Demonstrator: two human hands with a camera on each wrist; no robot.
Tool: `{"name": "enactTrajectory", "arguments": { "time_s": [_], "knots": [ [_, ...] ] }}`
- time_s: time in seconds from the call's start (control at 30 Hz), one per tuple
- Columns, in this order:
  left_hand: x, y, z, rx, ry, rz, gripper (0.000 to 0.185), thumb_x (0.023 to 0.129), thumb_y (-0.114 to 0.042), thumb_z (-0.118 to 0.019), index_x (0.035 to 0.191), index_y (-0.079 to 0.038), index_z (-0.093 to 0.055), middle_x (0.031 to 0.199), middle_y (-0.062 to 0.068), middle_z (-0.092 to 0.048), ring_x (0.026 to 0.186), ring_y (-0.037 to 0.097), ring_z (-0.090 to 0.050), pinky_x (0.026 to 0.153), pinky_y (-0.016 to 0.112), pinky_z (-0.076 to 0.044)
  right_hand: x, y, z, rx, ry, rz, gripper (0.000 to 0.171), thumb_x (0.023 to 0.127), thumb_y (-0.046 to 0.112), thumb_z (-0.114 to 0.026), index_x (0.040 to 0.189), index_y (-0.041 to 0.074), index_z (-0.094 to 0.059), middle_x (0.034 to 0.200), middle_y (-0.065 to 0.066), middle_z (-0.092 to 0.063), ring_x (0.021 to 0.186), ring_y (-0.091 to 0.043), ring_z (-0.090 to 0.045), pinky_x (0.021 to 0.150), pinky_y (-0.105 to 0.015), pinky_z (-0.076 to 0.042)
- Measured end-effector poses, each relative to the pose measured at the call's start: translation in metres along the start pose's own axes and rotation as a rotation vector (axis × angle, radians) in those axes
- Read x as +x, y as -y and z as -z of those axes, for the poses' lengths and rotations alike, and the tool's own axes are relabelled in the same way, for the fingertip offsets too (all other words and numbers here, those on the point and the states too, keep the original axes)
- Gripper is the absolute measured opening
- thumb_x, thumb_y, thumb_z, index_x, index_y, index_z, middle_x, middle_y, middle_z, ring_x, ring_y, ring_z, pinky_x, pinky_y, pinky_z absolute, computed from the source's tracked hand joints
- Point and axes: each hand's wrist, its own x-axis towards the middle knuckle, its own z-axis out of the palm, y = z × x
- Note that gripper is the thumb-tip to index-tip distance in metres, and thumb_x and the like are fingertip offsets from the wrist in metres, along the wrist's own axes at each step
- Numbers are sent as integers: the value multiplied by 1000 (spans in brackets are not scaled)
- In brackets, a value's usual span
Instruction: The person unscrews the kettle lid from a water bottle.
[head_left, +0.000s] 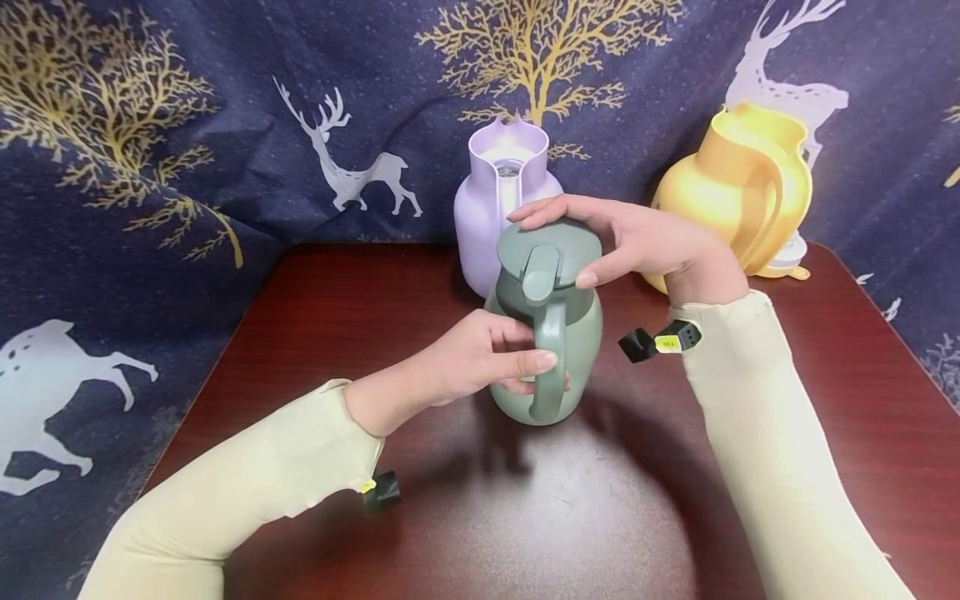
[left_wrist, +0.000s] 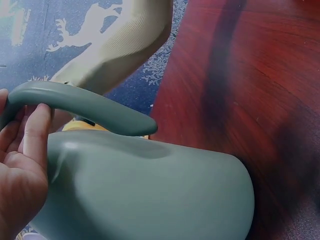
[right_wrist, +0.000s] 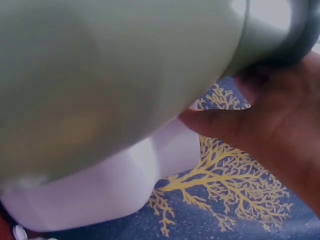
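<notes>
A green vacuum jug with a dark green lid is between my hands, its handle towards me. My left hand grips the handle, thumb on the near side and fingers passing behind it. Up at the top, my right hand holds the lid, fingers over its far edge and thumb at the near right rim. The lid sits on the jug's neck. Whether the base touches the table cannot be told. Behind it stands a lilac jug, its top uncovered.
At the back right is a yellow jug, uncovered, with a white and yellow lid-like piece beside it. The reddish-brown table ends at a dark blue curtain printed with deer and trees.
</notes>
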Motion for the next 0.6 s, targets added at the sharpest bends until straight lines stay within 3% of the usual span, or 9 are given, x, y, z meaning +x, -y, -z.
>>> {"name": "enactTrajectory", "arguments": {
  "time_s": [0.1, 0.27, 0.37, 0.47, 0.53, 0.6],
  "knots": [
    [-1, -1, 1, 9, -3, 3, 29, 95, -3, -57, 117, 14, -63, 104, 27, -72, 86, 3, -69, 86, 43, -60, 5, 0, 8, -19, 84, 8, 66, 81, -12, -66, 136, 21, -52, 153, 6, -40, 139, -12, -41, 106, -21, -44],
    [-1, -1, 1, 13, -9, 2, 29, 95, -4, -57, 118, 14, -63, 104, 27, -72, 87, 4, -70, 86, 43, -60, 10, 0, 20, -13, 221, 43, 65, 86, -9, -65, 142, 19, -47, 158, 5, -33, 141, -12, -38, 108, -22, -43],
    [-1, -1, 0, 7, -4, 1, 30, 95, -3, -57, 119, 15, -62, 104, 28, -72, 88, 5, -70, 86, 43, -60, 9, -1, 20, -7, 233, 61, 67, 90, 6, -68, 150, 16, -39, 158, 3, -35, 139, -11, -41, 111, -22, -41],
    [-1, 0, -1, 2, -3, 5, 31, 95, -3, -57, 119, 15, -61, 105, 29, -71, 89, 7, -71, 87, 43, -60, 1, 2, 9, 28, 116, 71, 78, 91, 30, -71, 154, 10, -31, 153, 2, -44, 134, -12, -48, 112, -22, -39],
    [-2, 0, -2, 5, -10, 6, 30, 95, -3, -57, 119, 14, -61, 105, 29, -71, 90, 8, -72, 86, 43, -60, -5, 7, -7, 16, -71, 56, 81, 90, 40, -70, 153, 7, -32, 149, 2, -48, 133, -11, -49, 111, -19, -37],
    [-3, 0, -1, 3, -22, 6, 31, 95, -3, -58, 120, 14, -62, 105, 29, -71, 91, 11, -73, 86, 43, -60, -9, 16, -27, -15, -274, -18, 73, 92, 40, -68, 151, 9, -38, 145, 1, -51, 127, -11, -53, 105, -18, -43]
  ]
}}
